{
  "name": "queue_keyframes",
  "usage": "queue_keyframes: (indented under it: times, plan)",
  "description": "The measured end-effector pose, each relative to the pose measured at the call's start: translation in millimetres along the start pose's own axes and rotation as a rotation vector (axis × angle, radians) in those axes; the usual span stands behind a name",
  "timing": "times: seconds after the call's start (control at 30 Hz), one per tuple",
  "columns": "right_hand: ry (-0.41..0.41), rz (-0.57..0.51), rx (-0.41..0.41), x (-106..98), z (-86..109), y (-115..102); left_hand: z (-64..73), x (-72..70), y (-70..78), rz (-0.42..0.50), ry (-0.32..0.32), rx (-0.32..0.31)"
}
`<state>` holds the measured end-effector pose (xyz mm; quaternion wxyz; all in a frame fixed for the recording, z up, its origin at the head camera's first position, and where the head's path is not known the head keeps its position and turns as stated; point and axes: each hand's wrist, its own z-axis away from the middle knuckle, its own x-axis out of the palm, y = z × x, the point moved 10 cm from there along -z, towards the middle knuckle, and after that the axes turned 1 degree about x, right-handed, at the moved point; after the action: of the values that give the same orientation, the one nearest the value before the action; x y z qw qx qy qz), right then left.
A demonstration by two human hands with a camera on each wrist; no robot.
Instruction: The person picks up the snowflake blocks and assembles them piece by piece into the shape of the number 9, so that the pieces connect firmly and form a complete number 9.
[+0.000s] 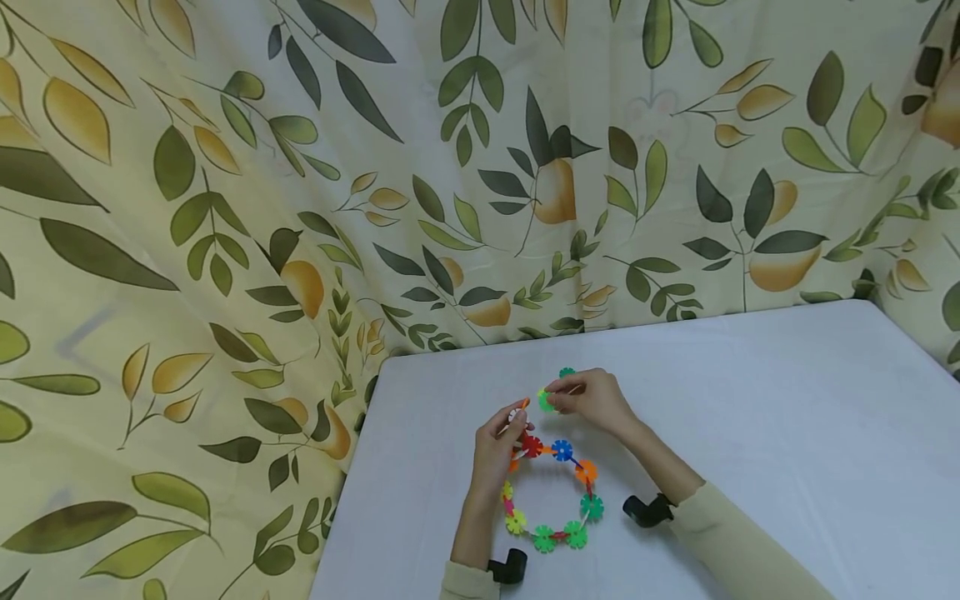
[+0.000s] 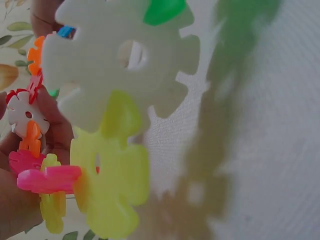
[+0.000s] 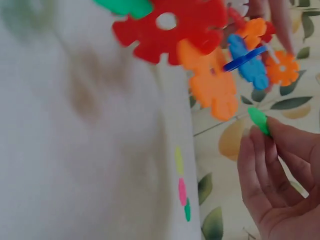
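A ring-shaped chain of notched plastic snowflake discs (image 1: 575, 534) hangs together in red, orange, blue, green, white, yellow and pink. My left hand (image 1: 491, 457) grips it at its far left part, by a white disc (image 2: 27, 114) and orange and red ones. Between the thumb and fingers of my right hand (image 1: 597, 402) is a single green snowflake disc (image 3: 258, 120), pinched by its edge. That green disc is close to the held end of the chain, apart from it. Large in the left wrist view are a whitish disc (image 2: 165, 85) and a yellow disc (image 2: 117, 175) of the chain.
Loose discs lie on the white table (image 1: 750, 400) beyond my right hand: a yellow one (image 3: 179, 160), a pink one (image 3: 182, 191) and a green one (image 3: 187, 210). A leaf-patterned curtain (image 1: 480, 208) hangs behind the table and along its left side.
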<state>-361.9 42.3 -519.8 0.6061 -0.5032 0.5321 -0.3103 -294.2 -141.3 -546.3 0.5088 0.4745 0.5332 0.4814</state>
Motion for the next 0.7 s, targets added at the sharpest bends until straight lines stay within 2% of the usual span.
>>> queue_keyframes:
  times: [0.13, 0.33, 0.47, 0.7]
  plan:
    - [0.014, -0.174, 0.01, -5, 5.3, -6, -1.2, 1.4, -2.4, 0.011, -0.007, -0.01]
    - [-0.005, -0.302, 0.019, -4, 12.9, -15, -1.0, 3.6, -3.9, 0.014, -0.037, -0.023]
    - [0.005, -0.323, 0.02, -4, 15.4, -21, -0.3, 4.0, -4.0, 0.029, -0.053, -0.031]
    - [0.032, -0.293, 0.005, -5, 15.3, -25, -0.2, 3.7, -5.1, 0.045, -0.068, -0.045]
